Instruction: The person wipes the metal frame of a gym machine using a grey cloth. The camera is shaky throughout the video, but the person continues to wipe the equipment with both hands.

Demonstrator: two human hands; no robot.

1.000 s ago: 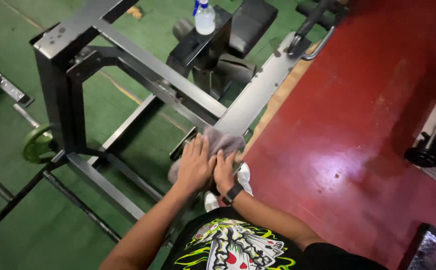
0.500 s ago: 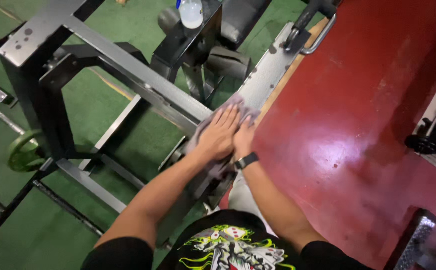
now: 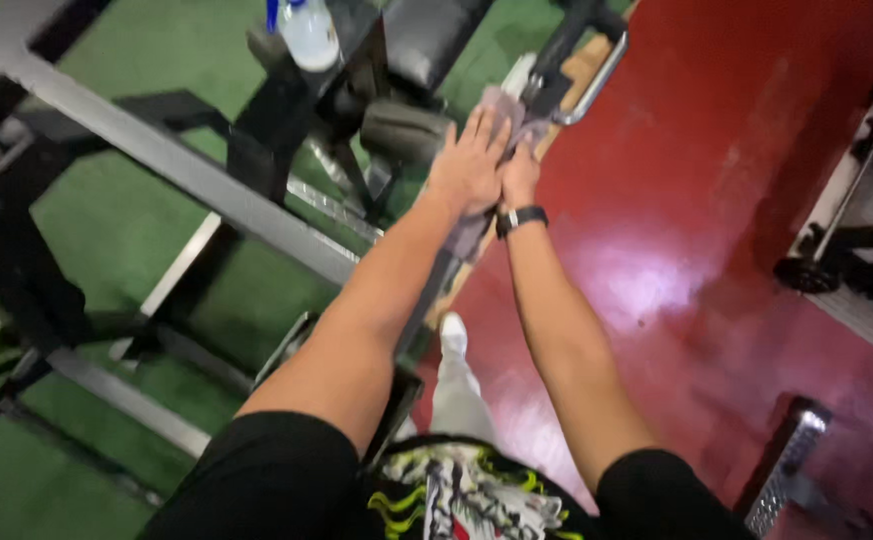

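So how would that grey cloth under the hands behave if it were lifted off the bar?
The grey cloth is probably floppy: it lies bunched and folded over the metal bar under the left hand and right hand. It likely weighs little, being thin. It seems apt to slide on the smooth bar unless pressed.
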